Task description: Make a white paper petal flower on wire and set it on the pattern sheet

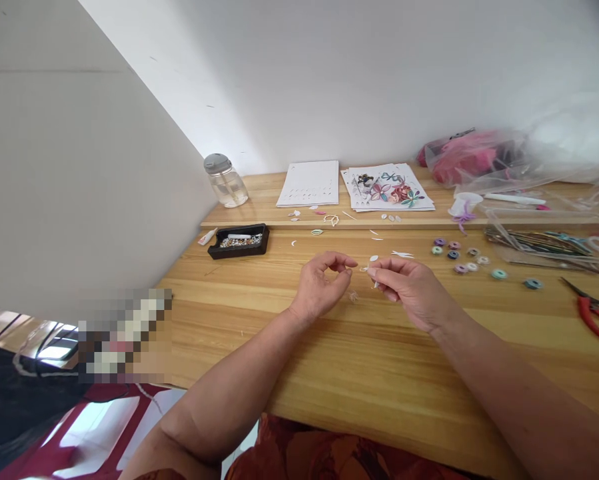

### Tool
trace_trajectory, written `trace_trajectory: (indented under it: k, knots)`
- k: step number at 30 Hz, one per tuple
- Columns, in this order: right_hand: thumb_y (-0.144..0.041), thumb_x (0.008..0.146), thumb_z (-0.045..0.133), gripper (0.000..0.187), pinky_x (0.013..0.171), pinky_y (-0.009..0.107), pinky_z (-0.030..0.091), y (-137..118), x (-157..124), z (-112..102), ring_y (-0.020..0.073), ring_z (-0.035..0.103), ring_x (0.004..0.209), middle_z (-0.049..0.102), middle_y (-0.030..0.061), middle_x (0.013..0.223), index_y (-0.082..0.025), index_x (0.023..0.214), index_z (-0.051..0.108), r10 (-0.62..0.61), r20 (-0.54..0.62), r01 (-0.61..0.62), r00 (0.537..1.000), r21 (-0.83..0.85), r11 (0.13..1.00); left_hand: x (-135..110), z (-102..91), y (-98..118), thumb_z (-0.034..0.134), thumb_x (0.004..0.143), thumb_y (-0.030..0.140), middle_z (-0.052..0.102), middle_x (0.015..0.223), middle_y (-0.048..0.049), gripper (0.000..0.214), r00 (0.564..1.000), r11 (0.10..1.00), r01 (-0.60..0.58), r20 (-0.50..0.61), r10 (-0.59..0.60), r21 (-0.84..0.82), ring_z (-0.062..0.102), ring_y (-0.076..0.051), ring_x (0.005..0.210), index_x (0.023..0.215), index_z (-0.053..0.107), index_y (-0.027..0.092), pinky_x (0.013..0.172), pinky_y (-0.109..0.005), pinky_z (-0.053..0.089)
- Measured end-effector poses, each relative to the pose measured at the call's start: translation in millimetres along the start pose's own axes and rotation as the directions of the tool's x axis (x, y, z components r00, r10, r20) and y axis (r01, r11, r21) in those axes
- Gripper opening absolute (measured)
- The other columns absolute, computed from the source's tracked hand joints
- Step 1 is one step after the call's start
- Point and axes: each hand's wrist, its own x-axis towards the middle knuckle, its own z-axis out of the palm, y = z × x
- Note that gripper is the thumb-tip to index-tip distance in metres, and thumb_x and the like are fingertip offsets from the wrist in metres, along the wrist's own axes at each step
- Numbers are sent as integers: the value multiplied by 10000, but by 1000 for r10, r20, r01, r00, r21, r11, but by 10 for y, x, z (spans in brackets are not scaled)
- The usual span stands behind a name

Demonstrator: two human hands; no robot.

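Observation:
My left hand [322,283] and my right hand [404,283] hover close together over the middle of the wooden table [329,347]. Both pinch with thumb and forefinger, fingertips almost meeting. Between them is a tiny white paper piece [365,268], too small to make out clearly. A thin white strip shows under my right fingers. Small white paper shapes [402,254] lie on the table just beyond my hands.
A black tray of beads [239,241] sits at the left. On the raised shelf stand a clear jar [225,180], white sheets [310,183] and a flower picture [388,187]. Coloured paper coils [459,257], red-handled scissors [596,317] and plastic bags [484,160] lie to the right.

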Motion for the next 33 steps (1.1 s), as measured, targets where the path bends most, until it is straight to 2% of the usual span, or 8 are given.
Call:
trace_trajectory:
  k: [4, 7, 10, 15, 22, 29, 33]
  knots:
    - [-389, 670, 784, 264, 482, 250, 242, 22, 11, 0, 90, 365, 578, 534, 9, 669, -160, 700, 655, -25, -33, 24, 999, -40, 999, 6, -27, 57, 604, 826, 252, 688, 863, -41, 142, 999, 999, 18, -31, -20, -44, 563, -131, 814, 849, 713, 164, 815, -255, 433]
    - [-381, 661, 784, 249, 484, 251, 251, 19, 19, -1, 99, 397, 601, 556, 17, 701, -168, 710, 664, -45, -42, 44, 998, -27, 999, 9, -28, 51, 628, 832, 332, 696, 868, -51, 196, 997, 991, 69, 31, -66, -117, 578, -138, 817, 846, 711, 155, 799, -254, 436]
    - [-385, 658, 782, 249, 485, 254, 254, 4, 16, 8, 94, 385, 585, 553, 12, 696, -172, 694, 659, -63, -39, 61, 997, -45, 997, 6, -20, 36, 649, 822, 341, 708, 900, -61, 211, 989, 974, 125, 105, -107, -188, 588, -134, 804, 881, 717, 151, 782, -250, 440]
    - [-436, 669, 775, 289, 502, 259, 288, -22, -11, 38, 89, 375, 553, 535, 3, 648, -172, 690, 658, -100, -56, 94, 993, -113, 989, -12, -12, 66, 692, 789, 328, 711, 919, -68, 225, 985, 968, 128, 139, -99, -214, 592, -131, 817, 923, 728, 150, 797, -247, 444]
    - [-424, 698, 745, 249, 533, 267, 313, -34, -57, 87, 101, 415, 585, 575, 17, 706, -183, 712, 686, -165, -74, 152, 983, -160, 975, -30, 43, 27, 733, 741, 436, 680, 808, -52, 316, 973, 942, 216, 140, -185, -256, 563, -106, 703, 814, 689, 132, 668, -221, 422]
    - [-423, 647, 788, 277, 509, 267, 296, -43, -43, 82, 90, 396, 561, 584, 7, 696, -179, 706, 670, -106, -81, 103, 991, -47, 994, -28, 36, 42, 708, 764, 408, 633, 736, -23, 279, 980, 963, 168, 140, -141, -209, 518, -88, 670, 744, 661, 134, 649, -211, 386]
    - [-400, 637, 791, 269, 512, 269, 291, -42, -34, 72, 87, 388, 547, 567, -5, 659, -179, 692, 648, -91, -90, 90, 992, -17, 996, -26, 27, 32, 698, 771, 395, 616, 723, -12, 268, 970, 962, 202, 173, -170, -187, 472, -70, 610, 756, 649, 132, 595, -208, 361]
